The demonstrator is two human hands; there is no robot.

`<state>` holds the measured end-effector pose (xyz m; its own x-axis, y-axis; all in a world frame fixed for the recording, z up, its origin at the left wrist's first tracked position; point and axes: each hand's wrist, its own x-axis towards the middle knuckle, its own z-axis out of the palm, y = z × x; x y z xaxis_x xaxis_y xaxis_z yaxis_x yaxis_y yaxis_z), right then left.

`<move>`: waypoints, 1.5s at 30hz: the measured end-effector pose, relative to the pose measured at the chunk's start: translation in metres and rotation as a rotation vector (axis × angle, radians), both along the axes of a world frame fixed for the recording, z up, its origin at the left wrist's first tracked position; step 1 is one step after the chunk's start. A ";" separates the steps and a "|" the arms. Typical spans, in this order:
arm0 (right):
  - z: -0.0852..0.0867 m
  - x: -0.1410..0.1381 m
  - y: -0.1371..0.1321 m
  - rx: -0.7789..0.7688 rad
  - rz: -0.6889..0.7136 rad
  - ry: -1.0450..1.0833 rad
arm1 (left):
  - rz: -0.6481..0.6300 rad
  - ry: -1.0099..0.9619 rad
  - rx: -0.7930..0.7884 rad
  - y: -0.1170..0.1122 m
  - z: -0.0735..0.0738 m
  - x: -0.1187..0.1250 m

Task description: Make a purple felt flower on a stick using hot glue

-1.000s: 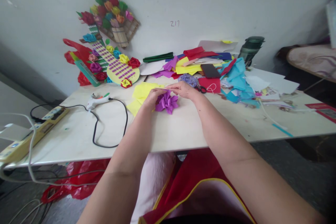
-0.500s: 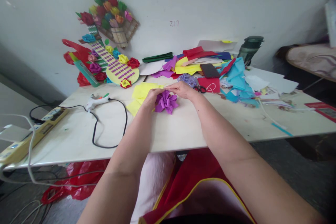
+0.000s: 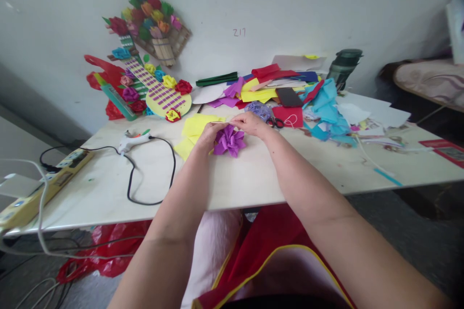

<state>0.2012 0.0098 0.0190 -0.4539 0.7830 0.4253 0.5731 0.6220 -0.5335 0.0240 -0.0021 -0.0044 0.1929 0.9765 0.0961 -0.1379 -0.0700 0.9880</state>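
Observation:
A purple crepe-paper flower (image 3: 231,142) with pointed petals rests at the middle of the table, between my two hands. My left hand (image 3: 210,134) is closed at its far left side, and my right hand (image 3: 251,122) pinches at its far right side. The fingertips nearly meet behind the flower, where a petal edge seems held; the exact grip is partly hidden. Yellow crepe paper (image 3: 194,128) lies under and beyond my left hand. Close to my right hand are a tangle of purple strands (image 3: 258,109) and dark-handled scissors (image 3: 277,123).
A hot glue gun (image 3: 134,142) with a looping black cord lies left, near a power strip (image 3: 61,178). Behind stand a guitar-shaped paper craft (image 3: 168,99) and a green bottle (image 3: 123,101). Coloured paper (image 3: 259,94), a phone-like dark slab (image 3: 289,97) and a flask (image 3: 344,68) fill the back right.
My right fingertips have bent slightly and drawn a little apart from the left ones behind the flower. The flower stays in place.

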 end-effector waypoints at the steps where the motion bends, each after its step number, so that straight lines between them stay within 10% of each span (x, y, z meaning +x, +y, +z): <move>1: 0.000 0.000 0.001 0.005 -0.003 0.001 | -0.005 -0.004 0.000 0.001 0.000 0.000; 45: -0.014 -0.006 0.018 0.058 0.077 0.352 | 0.023 -0.047 -0.059 -0.001 0.000 0.004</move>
<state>0.1953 0.0280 0.0052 -0.3281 0.7222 0.6089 0.3108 0.6913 -0.6523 0.0284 -0.0031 -0.0045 0.1670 0.9848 0.0467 -0.1830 -0.0156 0.9830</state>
